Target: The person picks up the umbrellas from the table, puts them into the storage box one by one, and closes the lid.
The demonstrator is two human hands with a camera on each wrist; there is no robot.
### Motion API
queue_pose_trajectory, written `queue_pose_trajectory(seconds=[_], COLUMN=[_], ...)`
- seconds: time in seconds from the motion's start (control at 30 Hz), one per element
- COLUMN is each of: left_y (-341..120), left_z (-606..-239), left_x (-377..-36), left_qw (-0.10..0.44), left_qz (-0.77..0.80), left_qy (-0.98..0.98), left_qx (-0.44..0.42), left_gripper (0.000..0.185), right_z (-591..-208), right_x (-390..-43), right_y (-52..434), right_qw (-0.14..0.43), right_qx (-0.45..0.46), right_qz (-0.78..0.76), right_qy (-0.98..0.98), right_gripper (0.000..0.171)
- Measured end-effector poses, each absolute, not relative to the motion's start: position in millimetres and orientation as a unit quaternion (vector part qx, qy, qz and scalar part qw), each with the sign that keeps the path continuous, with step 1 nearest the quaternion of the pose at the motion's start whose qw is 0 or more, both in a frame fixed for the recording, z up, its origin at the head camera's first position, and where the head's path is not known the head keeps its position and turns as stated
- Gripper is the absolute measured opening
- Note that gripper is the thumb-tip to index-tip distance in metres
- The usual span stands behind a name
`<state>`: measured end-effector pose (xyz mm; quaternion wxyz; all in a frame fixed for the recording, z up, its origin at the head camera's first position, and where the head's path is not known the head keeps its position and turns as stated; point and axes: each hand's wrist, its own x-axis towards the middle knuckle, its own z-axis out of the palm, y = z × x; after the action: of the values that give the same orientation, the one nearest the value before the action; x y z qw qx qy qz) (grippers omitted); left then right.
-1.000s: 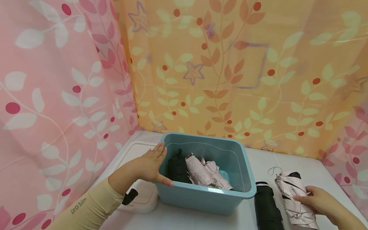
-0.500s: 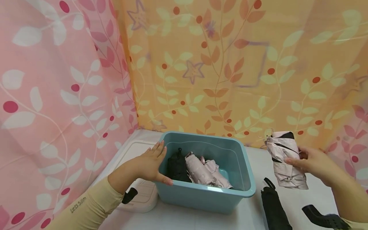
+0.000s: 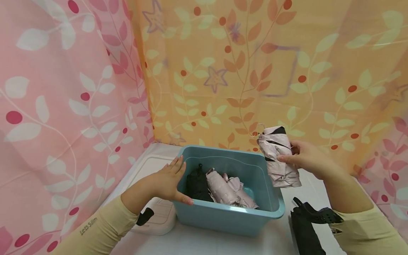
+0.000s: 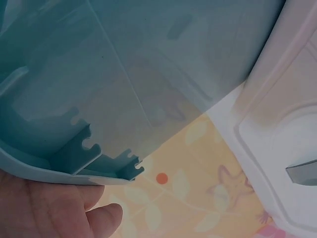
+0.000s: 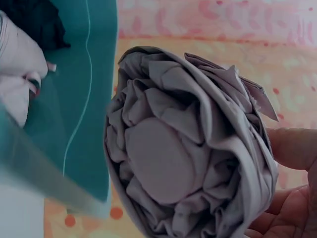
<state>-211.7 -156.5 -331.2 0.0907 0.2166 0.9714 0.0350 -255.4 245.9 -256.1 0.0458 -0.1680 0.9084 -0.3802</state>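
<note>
My right hand (image 3: 306,157) grips a folded pale pink umbrella (image 3: 280,170) with black strips, raised over the right rim of the blue bin (image 3: 220,217). In the right wrist view the round end of this umbrella (image 5: 161,161) faces the camera, amid gathered cloth. My left hand (image 3: 167,182) rests on the bin's left front corner, fingers straight along the side rim and thumb on the front rim. Inside the bin a black folded umbrella (image 3: 197,186) lies at the left, beside a pale pink folded umbrella (image 3: 221,189) and another pale pink one (image 3: 245,200).
Another black folded umbrella (image 3: 306,233) lies on the white table right of the bin, partly behind my right wrist strap. A white lid (image 3: 162,219) lies to the bin's left, partly under my left arm. Patterned cloth walls (image 3: 216,113) stand close behind and at the sides.
My right hand has lifted the pale pink umbrella off the table at the right and carried it up and left to the bin's right rim. The left hand has stayed put.
</note>
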Motion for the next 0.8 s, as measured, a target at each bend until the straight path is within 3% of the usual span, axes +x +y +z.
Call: queue_pose_trajectory(seconds=[0.27, 0.53, 0.8], left_y=[-156, -157, -157], left_z=[-329, -327, -328], left_x=[-210, -210, -211], left_qw=[0.094, 0.095, 0.091], left_qz=[0.037, 0.052, 0.05], left_qy=[0.971, 0.969, 0.97], left_qx=[0.217, 0.223, 0.221], left_gripper=[0.126, 0.125, 0.127], right_z=[-260, -275, -287], right_x=[-272, -286, -293], right_y=[187, 129, 86], right_qw=[0.094, 0.123, 0.147], right_qx=[-0.179, -0.198, -0.197], right_qz=[-0.391, -0.389, -0.374], right_qy=[0.898, 0.891, 0.894], right_gripper=[0.06, 0.036, 0.032])
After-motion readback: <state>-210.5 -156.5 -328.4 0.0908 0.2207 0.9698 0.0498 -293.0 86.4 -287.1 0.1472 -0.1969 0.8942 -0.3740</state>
